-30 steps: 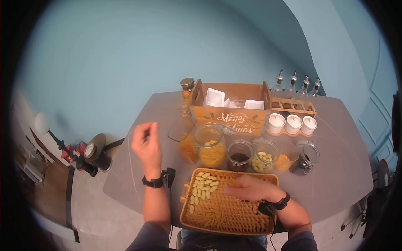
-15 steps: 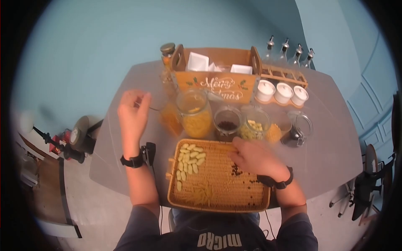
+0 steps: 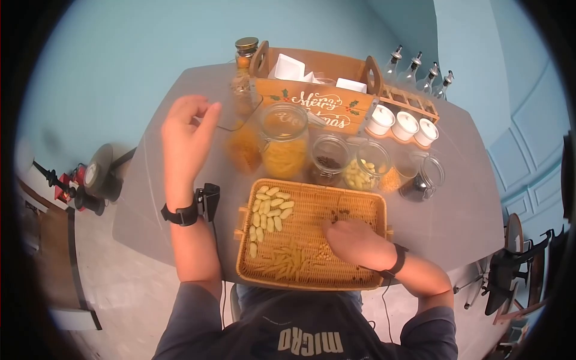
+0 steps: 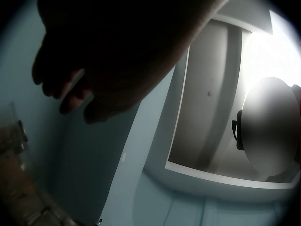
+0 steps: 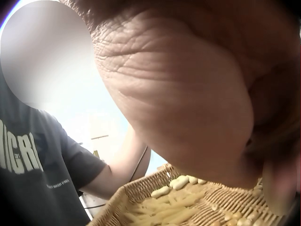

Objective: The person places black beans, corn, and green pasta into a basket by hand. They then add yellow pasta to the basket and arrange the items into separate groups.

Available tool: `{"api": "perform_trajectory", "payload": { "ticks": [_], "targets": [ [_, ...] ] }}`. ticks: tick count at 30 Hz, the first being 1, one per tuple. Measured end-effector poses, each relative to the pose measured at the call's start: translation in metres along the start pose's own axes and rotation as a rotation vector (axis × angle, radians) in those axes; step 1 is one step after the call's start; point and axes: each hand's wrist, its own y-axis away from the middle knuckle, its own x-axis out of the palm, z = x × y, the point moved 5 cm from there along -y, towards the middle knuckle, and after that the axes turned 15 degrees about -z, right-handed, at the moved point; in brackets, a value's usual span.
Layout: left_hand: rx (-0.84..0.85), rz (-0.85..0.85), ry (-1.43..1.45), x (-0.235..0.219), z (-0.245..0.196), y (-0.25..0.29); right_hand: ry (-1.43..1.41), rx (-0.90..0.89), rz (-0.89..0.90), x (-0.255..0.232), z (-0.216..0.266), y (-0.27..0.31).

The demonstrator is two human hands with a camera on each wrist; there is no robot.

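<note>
My left hand (image 3: 189, 135) is raised above the table's left side, fingers loosely bent around nothing; the left wrist view shows it (image 4: 99, 66) dark against the wall. Low over the right half of the wicker tray (image 3: 312, 284) is my right hand (image 3: 360, 245), its fingertips hidden from above. The right wrist view shows mostly its palm (image 5: 178, 99), and whether the fingers pinch anything is unclear. Peanuts (image 3: 270, 210) lie at the tray's upper left, pasta tubes (image 3: 287, 261) at the lower middle, yellow kernels (image 3: 324, 252) beside the hand, dark pieces (image 3: 340, 213) beyond it.
Behind the tray stand glass jars of pasta (image 3: 284, 157), dark pieces (image 3: 328, 161), peanuts (image 3: 361, 175) and other contents. Farther back are a wooden crate (image 3: 324, 107), white lidded pots (image 3: 405, 126), glass bottles (image 3: 408, 75) and a tall jar (image 3: 242, 75).
The head view has tilted down, showing more of the shirt. My right hand has moved from the tray's upper part toward its lower right, uncovering dark pieces. My left hand stays raised.
</note>
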Motion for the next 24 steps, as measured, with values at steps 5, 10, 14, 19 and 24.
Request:
{"api": "perform_trajectory", "payload": {
  "ticks": [5,10,14,19,24],
  "targets": [
    [-0.011,-0.015,0.026,-0.006,-0.002,-0.002,0.121,0.068,-0.024,0.013,0.006,-0.02],
    [0.003,-0.014,0.047,-0.005,0.0,-0.002,0.15,0.016,-0.007,0.023,0.005,-0.021],
    [0.003,-0.001,0.049,-0.005,0.0,-0.003,0.136,0.033,-0.035,0.019,0.003,-0.015],
    [-0.003,-0.005,0.04,-0.01,-0.008,-0.001,0.074,0.215,-0.079,-0.013,-0.006,0.004],
    [0.06,-0.036,0.066,-0.018,-0.023,0.003,-0.067,0.51,-0.326,-0.062,-0.024,0.058]
  ]
}}
